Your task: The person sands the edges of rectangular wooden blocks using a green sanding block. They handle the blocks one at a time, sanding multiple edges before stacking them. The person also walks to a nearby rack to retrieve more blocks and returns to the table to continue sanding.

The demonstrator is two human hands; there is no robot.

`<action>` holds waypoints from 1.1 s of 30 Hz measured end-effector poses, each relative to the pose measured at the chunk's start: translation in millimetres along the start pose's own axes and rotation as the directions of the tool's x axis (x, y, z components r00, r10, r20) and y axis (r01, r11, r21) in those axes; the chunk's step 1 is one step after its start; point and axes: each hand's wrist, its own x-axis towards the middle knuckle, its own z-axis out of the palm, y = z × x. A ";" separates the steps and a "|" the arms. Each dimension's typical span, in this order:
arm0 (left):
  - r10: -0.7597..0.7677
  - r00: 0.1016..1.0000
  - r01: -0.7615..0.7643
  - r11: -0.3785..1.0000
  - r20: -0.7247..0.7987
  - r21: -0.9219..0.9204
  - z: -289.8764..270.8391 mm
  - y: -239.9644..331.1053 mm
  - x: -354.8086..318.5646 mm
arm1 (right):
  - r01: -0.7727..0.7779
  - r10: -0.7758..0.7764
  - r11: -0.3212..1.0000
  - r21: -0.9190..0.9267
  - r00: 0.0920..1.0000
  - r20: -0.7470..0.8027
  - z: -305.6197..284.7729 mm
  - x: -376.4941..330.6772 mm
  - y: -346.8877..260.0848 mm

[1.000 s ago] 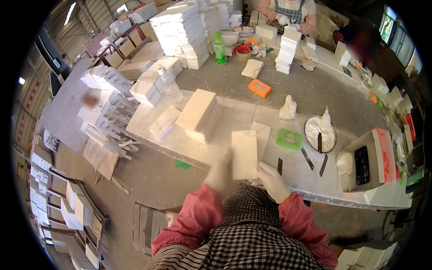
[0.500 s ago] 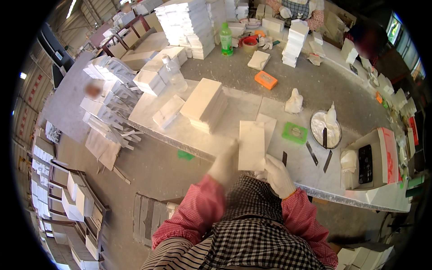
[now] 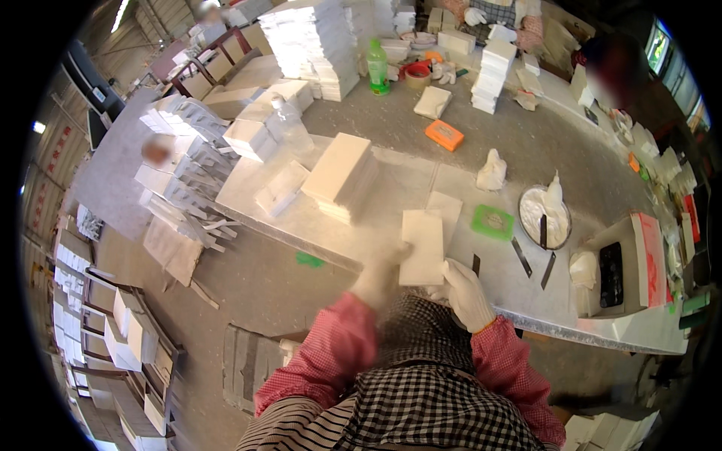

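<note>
A flat white rectangular panel [image 3: 423,245] is held over the near edge of the grey worktable [image 3: 526,143]. My left hand [image 3: 380,274], blurred and in a white glove, grips the panel's left side. My right hand [image 3: 464,292], also gloved in white, grips its lower right corner. A second white panel [image 3: 445,208] lies on the table just beyond it. A stack of white panels [image 3: 340,177] sits to the left of that.
A green sponge pad [image 3: 492,222], a round bowl of white paste [image 3: 543,218], dark blades [image 3: 522,256], an orange block [image 3: 444,135] and a green bottle [image 3: 377,66] are on the table. Tall white stacks [image 3: 312,45] stand at the back. Another person [image 3: 496,15] works opposite.
The panel and both hands have stayed together at the table's near edge; my left hand has slid lower along the panel's left side. The view has shifted slightly.
</note>
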 end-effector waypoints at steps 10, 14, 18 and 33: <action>0.528 0.843 -0.337 0.365 0.106 0.868 13.9 75.2 -9.7 | 0.056 -0.069 0.967 -0.249 0.997 -0.044 -5.4 -3.5 11.1; 0.623 0.780 -0.308 0.294 0.063 0.905 6.8 155.6 3.9 | 0.109 -0.110 0.941 -0.322 0.994 0.017 -6.0 -2.6 14.4; 0.576 0.818 -0.248 0.328 0.015 0.912 -6.0 218.9 14.3 | 0.095 -0.090 0.930 -0.356 0.995 0.031 -8.6 2.3 20.6; 0.840 0.255 0.128 -0.520 0.478 0.845 -22.4 181.7 44.6 | 0.115 -0.112 0.931 -0.347 0.993 0.028 -17.9 8.1 26.9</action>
